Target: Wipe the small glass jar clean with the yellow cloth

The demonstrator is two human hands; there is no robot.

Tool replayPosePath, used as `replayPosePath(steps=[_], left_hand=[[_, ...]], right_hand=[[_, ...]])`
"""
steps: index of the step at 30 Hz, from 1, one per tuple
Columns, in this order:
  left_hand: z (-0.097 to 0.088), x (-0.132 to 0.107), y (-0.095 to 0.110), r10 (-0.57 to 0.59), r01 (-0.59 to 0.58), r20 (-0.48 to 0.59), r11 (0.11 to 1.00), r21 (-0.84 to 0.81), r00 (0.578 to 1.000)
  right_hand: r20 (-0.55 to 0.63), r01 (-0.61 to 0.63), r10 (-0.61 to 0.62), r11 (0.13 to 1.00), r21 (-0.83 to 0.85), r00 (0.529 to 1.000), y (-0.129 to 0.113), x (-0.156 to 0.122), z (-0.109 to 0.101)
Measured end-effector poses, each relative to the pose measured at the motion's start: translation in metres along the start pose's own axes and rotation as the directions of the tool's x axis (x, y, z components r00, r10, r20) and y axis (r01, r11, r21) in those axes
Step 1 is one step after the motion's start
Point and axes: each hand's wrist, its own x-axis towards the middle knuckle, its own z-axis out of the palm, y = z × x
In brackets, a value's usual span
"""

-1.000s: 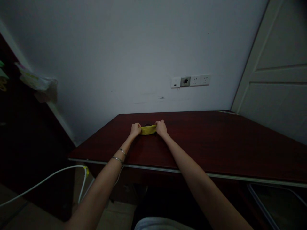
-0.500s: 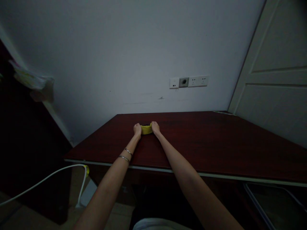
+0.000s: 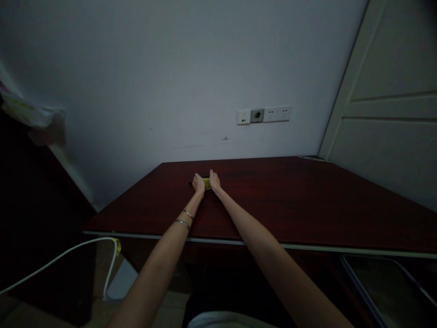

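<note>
A small yellow item [image 3: 207, 184], perhaps fabric, stands on the dark red-brown table between my hands, with something black along its top edge. My left hand [image 3: 198, 183] presses on its left side, fingers curled around it. On the opposite side my right hand [image 3: 214, 180] holds it with the fingers upright. Both hands hide much of the item, so its exact kind cannot be made out. A thin black tip [image 3: 190, 183] sticks out left of my left hand.
The table [image 3: 290, 200] meets a pale wall with sockets [image 3: 270, 115]. A white panelled door [image 3: 385, 132] stands on the right. A white cable or tube [image 3: 64, 253] curves at lower left. Under the table's right side sits a dark framed object [image 3: 385, 287].
My hands have come closer together, and less of the yellow item shows between them. The black tip now shows beside my left hand. The view has shifted slightly.
</note>
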Motion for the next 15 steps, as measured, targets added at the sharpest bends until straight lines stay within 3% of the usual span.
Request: replayPosePath(steps=[5,15], left_hand=[[0.014,-0.007,0.013,0.048,-0.047,0.058,0.998,-0.033,0.997],[0.058,-0.041,0.047,0.172,-0.146,0.191,0.979,-0.141,0.966]], right_hand=[[-0.060,0.018,-0.018,1.000,0.005,0.998,0.000,0.005,-0.023],[-0.165,0.027,-0.035,0.998,-0.048,0.986,0.005,0.003,-0.102]])
